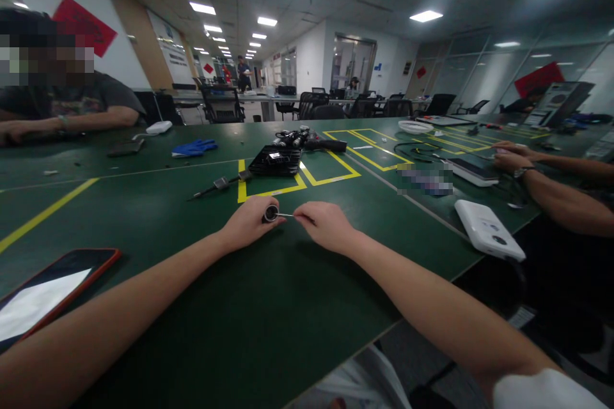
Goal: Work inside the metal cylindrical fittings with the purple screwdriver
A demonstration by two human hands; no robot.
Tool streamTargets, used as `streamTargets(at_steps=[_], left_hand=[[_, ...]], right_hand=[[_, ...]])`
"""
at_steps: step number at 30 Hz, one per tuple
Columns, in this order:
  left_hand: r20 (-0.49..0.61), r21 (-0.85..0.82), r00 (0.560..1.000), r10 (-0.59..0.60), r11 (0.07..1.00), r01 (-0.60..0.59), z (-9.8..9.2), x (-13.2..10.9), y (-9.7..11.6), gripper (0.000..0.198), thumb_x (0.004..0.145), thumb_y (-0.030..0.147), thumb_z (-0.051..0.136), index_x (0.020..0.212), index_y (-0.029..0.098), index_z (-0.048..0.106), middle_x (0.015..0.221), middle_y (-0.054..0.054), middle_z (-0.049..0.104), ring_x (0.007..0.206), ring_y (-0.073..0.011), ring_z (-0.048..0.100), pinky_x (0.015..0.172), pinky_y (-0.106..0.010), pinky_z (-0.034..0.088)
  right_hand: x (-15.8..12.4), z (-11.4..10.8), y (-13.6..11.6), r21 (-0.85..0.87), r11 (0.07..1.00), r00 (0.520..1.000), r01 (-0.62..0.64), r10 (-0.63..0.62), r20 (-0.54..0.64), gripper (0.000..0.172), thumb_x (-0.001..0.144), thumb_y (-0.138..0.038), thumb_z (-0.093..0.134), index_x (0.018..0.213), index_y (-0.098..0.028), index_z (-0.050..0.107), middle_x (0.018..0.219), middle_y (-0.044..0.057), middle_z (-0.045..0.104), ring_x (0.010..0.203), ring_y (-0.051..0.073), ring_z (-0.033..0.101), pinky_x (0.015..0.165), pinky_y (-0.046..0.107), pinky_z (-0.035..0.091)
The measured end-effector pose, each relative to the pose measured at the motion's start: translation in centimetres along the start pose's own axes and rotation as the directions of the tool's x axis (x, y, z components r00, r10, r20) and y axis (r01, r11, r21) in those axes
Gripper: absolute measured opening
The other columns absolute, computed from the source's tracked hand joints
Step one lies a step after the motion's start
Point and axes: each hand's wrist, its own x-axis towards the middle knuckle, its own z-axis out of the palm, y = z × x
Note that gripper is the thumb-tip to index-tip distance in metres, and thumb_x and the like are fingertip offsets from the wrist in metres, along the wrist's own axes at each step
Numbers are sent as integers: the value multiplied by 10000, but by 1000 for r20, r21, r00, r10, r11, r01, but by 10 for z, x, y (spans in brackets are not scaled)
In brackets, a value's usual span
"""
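Observation:
My left hand [245, 225] is closed around a short dark cylinder with a pale metal rim [270, 213], its round end turned toward me. A thin metal rod [286, 215] runs from the cylinder's rim to my right hand [329, 226], which pinches its other end. Whether the rod's tip sits inside the rim or only touches it, I cannot tell. Both hands are just above the green table [230, 307]. Beyond them lies a black ribbed tray [261, 165] with a heap of dark and metallic parts [292, 138] at its back edge.
A dark slim tool [218, 184] lies left of the tray, with blue gloves [194, 148] farther back. A phone [57, 291] rests at the near left, a white device [489, 230] at the right edge. Another person's hands [513, 156] work at right; someone leans on the table at left.

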Motion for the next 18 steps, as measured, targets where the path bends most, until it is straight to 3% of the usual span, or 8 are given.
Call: streamTargets(at_steps=[6,18], left_hand=[[26,36,997,68,997,-69,-1,-2,3,238,788,391,582,880,175,544,868,-71,612,845,-239,569,740,-345,441],[49,68,988,143,987,-147,0,-2,2,236,817,376,571,892,155,531,844,-64,596,802,-216,557,722,-328,431]], right_hand=[[-1,-1,-5,-100,995,999,24,-20,39,186,857,-176,491,883,-196,675,869,68,692,779,194,601,660,292,383],[0,-5,-5,-133,991,997,-4,15,77,217,861,-177,475,925,-177,682,930,78,716,845,214,641,681,296,415]])
